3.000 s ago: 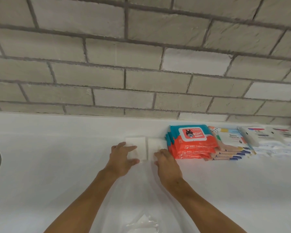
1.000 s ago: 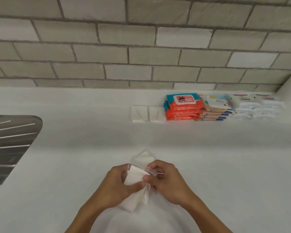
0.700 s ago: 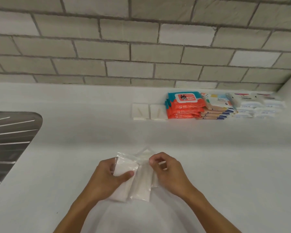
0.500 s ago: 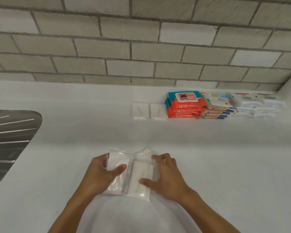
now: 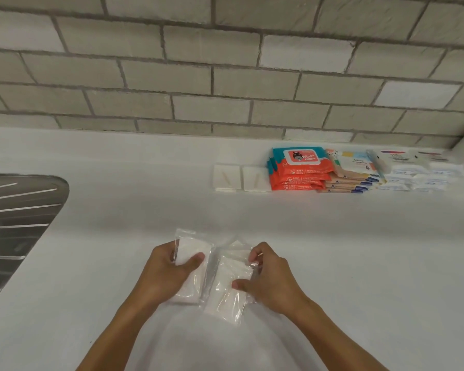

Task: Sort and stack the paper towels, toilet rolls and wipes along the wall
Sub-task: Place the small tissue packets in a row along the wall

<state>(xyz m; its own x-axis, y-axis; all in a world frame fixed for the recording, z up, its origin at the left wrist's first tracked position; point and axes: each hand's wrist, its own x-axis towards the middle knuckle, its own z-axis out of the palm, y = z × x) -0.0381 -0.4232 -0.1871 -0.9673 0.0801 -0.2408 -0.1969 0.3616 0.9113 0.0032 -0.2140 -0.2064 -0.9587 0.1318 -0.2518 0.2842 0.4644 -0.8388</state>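
Tissue packets, one gripped in the left hand and one in the right hand, point lengthwise toward the sorted row along the wall, ahead-right.

White counter, brick wall behind. Left end: ribbed steel drainboard set in. Back row along wall, left to right, close-set: two small white napkin stacks, thin stick atop each; orange wipes stack; cream packs stack; white packs stacks. Front centre: two clear-wrapped white packets, contact with counter unclear
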